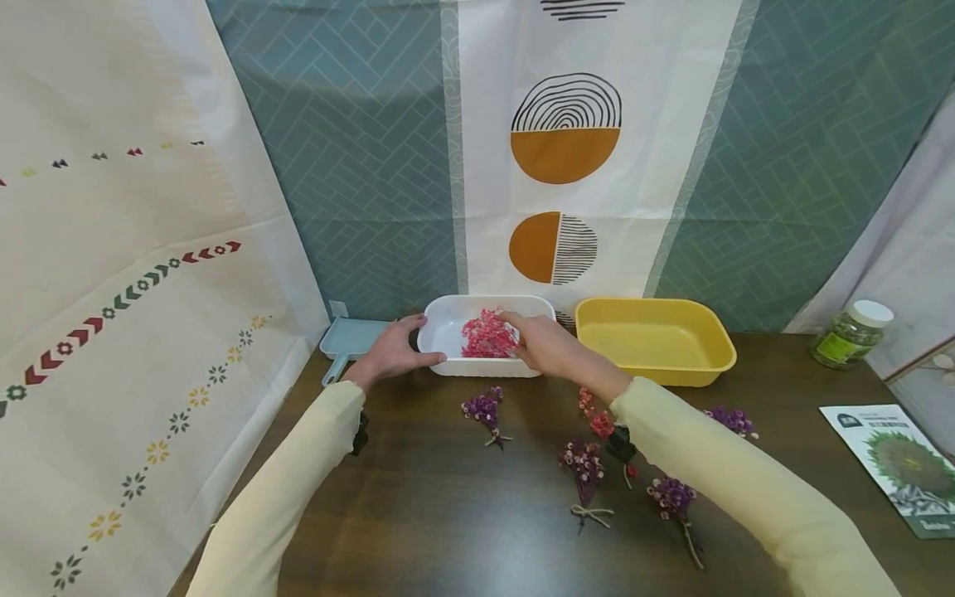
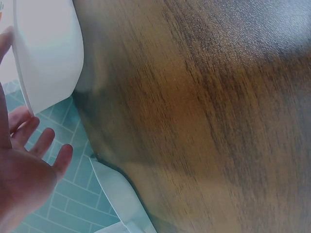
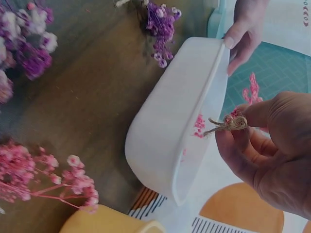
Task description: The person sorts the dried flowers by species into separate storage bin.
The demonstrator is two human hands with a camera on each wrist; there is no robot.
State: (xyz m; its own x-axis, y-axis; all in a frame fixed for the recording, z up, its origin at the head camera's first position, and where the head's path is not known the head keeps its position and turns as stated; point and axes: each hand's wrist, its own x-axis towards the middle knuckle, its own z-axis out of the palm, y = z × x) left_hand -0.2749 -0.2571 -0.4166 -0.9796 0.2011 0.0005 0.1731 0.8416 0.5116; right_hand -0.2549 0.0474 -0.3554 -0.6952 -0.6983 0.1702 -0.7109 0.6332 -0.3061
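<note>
A white plastic basin [image 1: 485, 367] stands at the back of the table. At its left end, my left hand [image 1: 391, 352] grips the rim, thumb on the near side and fingers toward the far side. Over the basin, my right hand [image 1: 548, 344] holds a bunch of pink dried flowers [image 1: 488, 333]. Thumb and fingertips pinch it at the stems, where a twine knot [image 3: 232, 122] shows in the right wrist view. The blossoms hang inside the basin, partly hidden by its wall in that view. A small purple bunch [image 1: 485, 408] lies just in front of the basin.
A yellow basin [image 1: 656, 336] stands to the right of the white one. Purple bunches [image 1: 587, 464] and a red-pink bunch [image 1: 601, 424] lie around my right forearm. A light blue dustpan [image 1: 354, 334] is at left; a lidded jar [image 1: 850, 333] and a printed packet [image 1: 895, 468] are at right.
</note>
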